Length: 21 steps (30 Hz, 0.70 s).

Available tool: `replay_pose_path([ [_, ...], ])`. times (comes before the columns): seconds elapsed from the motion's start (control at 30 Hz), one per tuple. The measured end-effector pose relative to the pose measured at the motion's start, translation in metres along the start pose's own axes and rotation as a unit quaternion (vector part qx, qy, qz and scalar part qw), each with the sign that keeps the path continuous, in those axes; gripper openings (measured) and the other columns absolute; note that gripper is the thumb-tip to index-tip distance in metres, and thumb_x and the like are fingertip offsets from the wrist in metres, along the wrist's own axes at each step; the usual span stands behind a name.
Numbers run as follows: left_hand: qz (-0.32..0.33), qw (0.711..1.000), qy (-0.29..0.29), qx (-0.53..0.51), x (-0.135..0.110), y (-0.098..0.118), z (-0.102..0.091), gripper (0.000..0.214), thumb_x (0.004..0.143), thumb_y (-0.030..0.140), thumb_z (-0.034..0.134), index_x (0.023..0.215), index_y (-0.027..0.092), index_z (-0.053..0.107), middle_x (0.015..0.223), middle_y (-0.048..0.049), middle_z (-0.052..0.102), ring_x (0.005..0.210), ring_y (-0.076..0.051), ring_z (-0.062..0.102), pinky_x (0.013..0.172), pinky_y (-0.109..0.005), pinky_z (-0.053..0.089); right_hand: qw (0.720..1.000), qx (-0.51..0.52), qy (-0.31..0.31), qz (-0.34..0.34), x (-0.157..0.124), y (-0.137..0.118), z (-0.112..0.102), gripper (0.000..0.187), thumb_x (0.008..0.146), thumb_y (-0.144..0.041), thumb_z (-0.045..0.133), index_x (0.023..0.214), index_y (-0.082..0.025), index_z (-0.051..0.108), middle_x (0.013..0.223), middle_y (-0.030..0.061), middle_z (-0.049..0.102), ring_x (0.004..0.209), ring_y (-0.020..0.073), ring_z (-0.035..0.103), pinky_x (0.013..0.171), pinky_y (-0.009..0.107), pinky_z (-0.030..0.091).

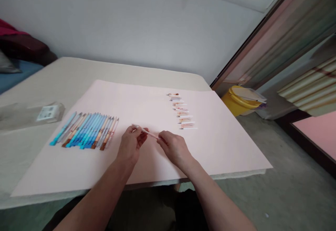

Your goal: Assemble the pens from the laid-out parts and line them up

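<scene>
Both my hands hold one thin pale pink pen (148, 132) just above a large pink sheet (215, 143) on the table. My left hand (131, 143) pinches its left part, with the tip poking out past the fingers. My right hand (173, 147) is closed on its right end. To the left lies a row of several blue, brown and pale pens (86, 130) side by side. Further back on the right lies a column of several small pen caps or short parts (182, 113).
The table (31, 84) has a cream cover. A clear plastic packet with a white label (34, 113) lies at its left. A yellow bucket (237, 99) stands on the floor at the right, near a glass door frame. A wall runs behind the table.
</scene>
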<state>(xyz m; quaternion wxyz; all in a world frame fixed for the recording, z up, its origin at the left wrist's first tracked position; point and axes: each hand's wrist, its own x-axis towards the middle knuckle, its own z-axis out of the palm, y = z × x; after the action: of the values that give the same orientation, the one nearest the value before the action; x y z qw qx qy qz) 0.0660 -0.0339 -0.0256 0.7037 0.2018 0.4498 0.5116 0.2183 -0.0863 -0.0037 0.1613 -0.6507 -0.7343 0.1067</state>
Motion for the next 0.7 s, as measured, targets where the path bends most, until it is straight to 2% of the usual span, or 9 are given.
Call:
replay_pose_path([
  [0.23,-0.006,1.0,-0.006,0.013,-0.0018,-0.0014,-0.0002,0.013,0.074,0.02,0.065,0.079,0.016,0.054,0.085,-0.0082,0.068,0.071,-0.012,0.061,0.07,-0.026,0.047,1.0,0.0,0.013,0.019,0.0021,-0.0071,0.0032,0.008,0.086,-0.025,0.051,0.08,-0.021,0.053,0.078,0.0012,0.063,0.065,0.0135,0.054,0.056,0.023,0.028],
  [0.43,0.001,1.0,-0.003,0.008,-0.0034,-0.0001,0.0015,0.013,0.073,0.02,0.065,0.08,0.016,0.053,0.085,-0.0087,0.068,0.071,-0.012,0.061,0.07,-0.027,0.047,0.991,0.126,0.015,0.045,0.0048,-0.0044,0.0053,0.01,0.083,-0.023,0.053,0.074,-0.021,0.054,0.065,-0.0018,0.057,0.058,0.0114,0.049,0.054,0.022,0.029],
  [0.6,0.009,1.0,-0.016,0.019,-0.0037,-0.0012,0.002,0.016,0.073,0.023,0.065,0.079,0.017,0.052,0.086,-0.0079,0.068,0.073,-0.013,0.061,0.071,-0.027,0.047,0.963,0.252,0.025,0.093,0.0068,-0.0047,0.0073,0.011,0.078,-0.023,0.056,0.068,-0.02,0.055,0.057,-0.0037,0.051,0.054,0.0102,0.044,0.053,0.022,0.03],
  [0.7,0.015,0.999,-0.026,0.016,-0.0045,-0.0002,0.003,0.016,0.073,0.024,0.065,0.078,0.017,0.051,0.084,-0.0072,0.068,0.074,-0.014,0.062,0.072,-0.028,0.047,0.919,0.368,0.001,0.143,0.0091,-0.0045,0.01,0.01,0.075,-0.023,0.057,0.066,-0.018,0.056,0.055,-0.0035,0.051,0.051,0.0094,0.044,0.049,0.021,0.031],
])
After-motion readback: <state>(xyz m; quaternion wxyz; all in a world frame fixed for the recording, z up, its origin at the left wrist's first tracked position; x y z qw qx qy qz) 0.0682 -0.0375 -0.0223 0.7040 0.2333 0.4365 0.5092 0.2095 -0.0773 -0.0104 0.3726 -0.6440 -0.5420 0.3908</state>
